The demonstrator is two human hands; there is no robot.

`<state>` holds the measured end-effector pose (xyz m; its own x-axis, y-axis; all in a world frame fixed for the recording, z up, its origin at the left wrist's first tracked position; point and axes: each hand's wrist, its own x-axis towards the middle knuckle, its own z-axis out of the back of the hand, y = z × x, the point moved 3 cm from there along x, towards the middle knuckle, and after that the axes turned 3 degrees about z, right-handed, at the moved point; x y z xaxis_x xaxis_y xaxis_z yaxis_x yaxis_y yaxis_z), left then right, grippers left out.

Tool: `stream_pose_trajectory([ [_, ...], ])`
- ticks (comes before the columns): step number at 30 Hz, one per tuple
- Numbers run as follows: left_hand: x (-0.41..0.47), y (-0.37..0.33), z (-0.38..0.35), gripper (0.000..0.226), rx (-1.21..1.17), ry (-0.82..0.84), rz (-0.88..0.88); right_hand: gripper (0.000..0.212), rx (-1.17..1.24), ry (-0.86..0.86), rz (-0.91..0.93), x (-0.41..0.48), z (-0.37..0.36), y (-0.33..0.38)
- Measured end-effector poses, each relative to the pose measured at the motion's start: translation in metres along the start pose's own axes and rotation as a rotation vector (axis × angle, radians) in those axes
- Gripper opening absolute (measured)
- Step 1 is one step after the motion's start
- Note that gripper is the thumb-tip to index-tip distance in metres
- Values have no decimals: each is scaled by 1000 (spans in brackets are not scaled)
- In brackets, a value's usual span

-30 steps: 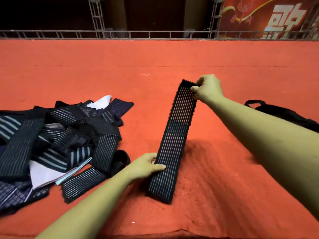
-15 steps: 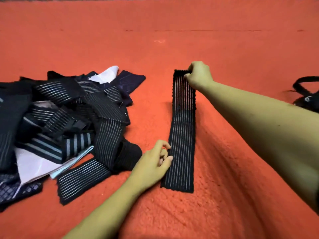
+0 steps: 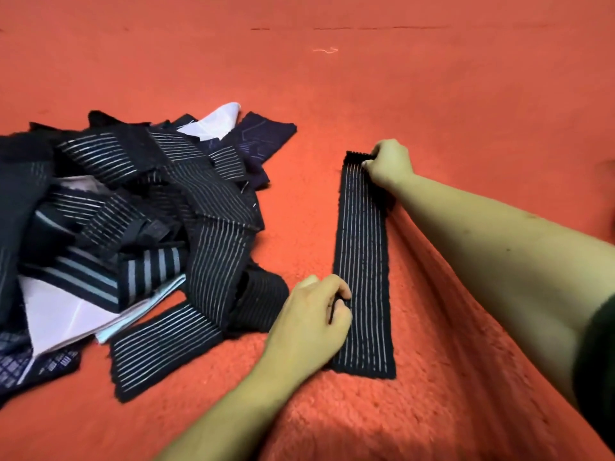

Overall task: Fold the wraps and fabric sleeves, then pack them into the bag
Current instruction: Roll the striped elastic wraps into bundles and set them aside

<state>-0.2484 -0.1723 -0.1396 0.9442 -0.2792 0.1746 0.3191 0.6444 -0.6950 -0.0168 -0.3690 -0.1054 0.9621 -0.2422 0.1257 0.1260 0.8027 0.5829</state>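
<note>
Head view: long black white-striped elastic wrap [image 3: 362,261], right hand [image 3: 390,164] pinching far end, left hand [image 3: 311,316] pinching left edge. Risk: pinch slips, fold skews.

I read no text, labels, brands or numbers anywhere. White sheets [image 3: 63,314] in the pile of wraps [image 3: 213,254] look blank; stretched wrap [image 3: 362,261] right of the pile shows stripes only.
</note>
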Motion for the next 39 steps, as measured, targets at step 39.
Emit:
stream_pose_trajectory([
  [39, 3, 0, -8, 40, 215, -16, -3, 20, -49, 72, 481, -200, 15, -23],
])
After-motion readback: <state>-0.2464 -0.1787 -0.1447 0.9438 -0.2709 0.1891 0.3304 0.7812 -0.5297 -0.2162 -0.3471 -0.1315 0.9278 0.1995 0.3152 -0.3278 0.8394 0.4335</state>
